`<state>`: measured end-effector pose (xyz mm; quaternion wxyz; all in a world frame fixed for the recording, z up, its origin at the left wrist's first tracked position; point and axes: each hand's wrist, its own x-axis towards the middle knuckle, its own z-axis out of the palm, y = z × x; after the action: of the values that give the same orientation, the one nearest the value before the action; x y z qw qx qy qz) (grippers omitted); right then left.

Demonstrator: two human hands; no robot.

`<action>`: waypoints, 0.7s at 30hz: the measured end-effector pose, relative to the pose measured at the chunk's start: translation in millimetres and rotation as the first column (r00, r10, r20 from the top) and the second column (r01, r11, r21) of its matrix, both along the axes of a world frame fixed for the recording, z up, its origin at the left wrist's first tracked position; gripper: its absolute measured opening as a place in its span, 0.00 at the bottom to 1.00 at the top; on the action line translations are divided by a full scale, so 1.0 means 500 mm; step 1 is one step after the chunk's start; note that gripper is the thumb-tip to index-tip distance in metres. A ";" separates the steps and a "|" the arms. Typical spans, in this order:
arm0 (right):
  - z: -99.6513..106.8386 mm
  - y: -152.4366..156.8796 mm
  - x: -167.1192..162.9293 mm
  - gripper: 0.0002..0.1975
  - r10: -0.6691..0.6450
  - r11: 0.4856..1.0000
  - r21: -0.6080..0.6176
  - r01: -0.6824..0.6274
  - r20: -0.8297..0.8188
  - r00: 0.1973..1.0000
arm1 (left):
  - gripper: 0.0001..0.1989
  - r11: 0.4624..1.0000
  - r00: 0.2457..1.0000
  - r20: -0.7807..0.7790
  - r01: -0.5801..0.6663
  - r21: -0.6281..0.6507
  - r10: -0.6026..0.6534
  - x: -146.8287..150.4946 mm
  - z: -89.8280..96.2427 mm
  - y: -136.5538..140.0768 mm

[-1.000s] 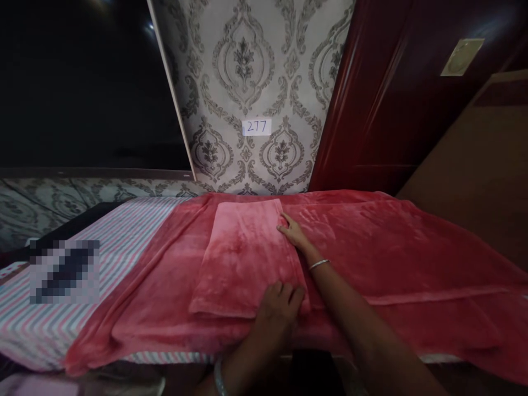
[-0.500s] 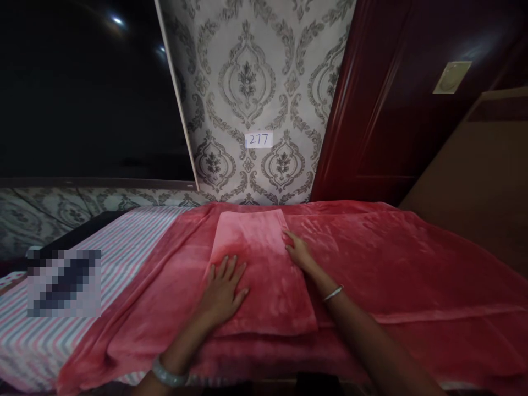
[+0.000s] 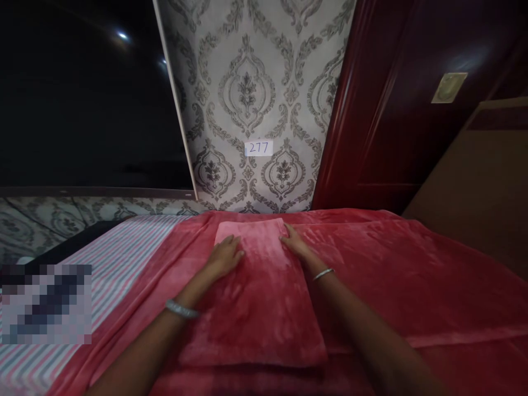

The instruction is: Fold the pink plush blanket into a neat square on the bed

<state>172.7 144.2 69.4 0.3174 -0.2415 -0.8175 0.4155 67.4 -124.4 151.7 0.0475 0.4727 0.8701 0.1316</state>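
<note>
Head camera: folded cloth is center, lying flat on a bigger red blanket, long axis running near to far. Can't tell if it's a separate piece or a fold of the blanket.

Left hand: palm down on the cloth's left edge toward the far end, fingers loosely extended and slightly bent, nothing clasped. Right hand: at the right edge near the far corner, thumb and fingers a bit apart at the tips; can't tell if the edge is pinched or just touched.

Handling, my read: light, very soft, limp, nothing to break. Pile probably drags on the blanket more than it slides. Layers could shift if only the top one is caught, so take both sides at the edges, fingers under the full stack. The far corners look good for that; the near edge would sag if unsupported.

Materials: cloth and blanket both plush, short pile, blotchy sheen from pale pink at the cloth's far end to deep red nearer. Cloth is roughly rectangular, wider at the near end as seen here. Blanket has a pale ridge across the right side. Striped cover on the left looks thin, woven and smooth. Wall behind: damask-patterned paper. Wood panel far right: glossy, dark red.
</note>
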 end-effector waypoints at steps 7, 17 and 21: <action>-0.018 0.026 -0.015 0.33 -0.080 0.996 -0.026 0.080 0.010 0.997 | 0.30 0.987 0.990 -0.087 -0.121 -0.105 0.113 -0.055 -0.020 0.111; -0.071 0.025 0.012 0.30 -0.110 0.993 0.024 0.112 -0.068 0.992 | 0.30 0.984 0.937 -0.324 -0.160 -0.075 0.128 -0.078 -0.131 0.149; -0.057 0.021 0.020 0.29 -0.117 0.993 -0.011 0.116 -0.054 0.992 | 0.30 0.986 0.941 -0.317 -0.152 -0.069 0.123 -0.075 -0.123 0.150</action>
<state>182.6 154.8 41.1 0.3622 -0.2786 -0.7916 0.4058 29.9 -49.5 90.2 -0.0777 0.4229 0.9027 0.0178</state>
